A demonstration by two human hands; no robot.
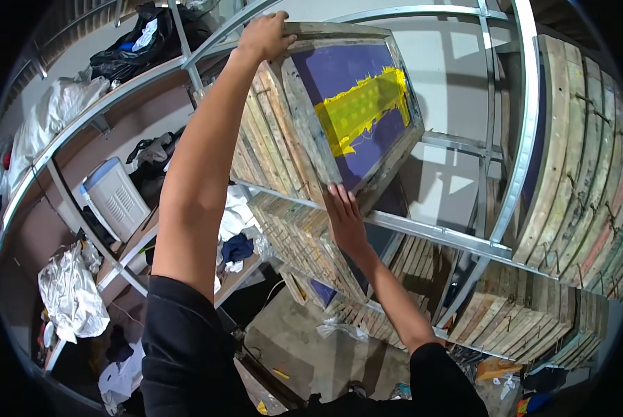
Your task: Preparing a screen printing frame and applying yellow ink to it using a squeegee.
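Note:
A wooden screen-printing frame (306,115) with purple mesh and a ragged yellow band (363,108) stands upright at the end of a packed row of similar frames (264,135) on a metal rack. My left hand (264,36) reaches high, its fingers closed over the top corner of this frame. Lower down, my right hand (345,219) lies against the frame's bottom near corner with its fingers stretched upward and side by side. The right thumb is hidden.
A metal rail (436,233) runs below the frame. More wooden frames (568,153) fill the rack at right, and others (311,240) stand on the tier beneath. Shelves at left hold plastic bags (71,292) and a pale plastic container (115,198). The concrete floor (283,333) shows below.

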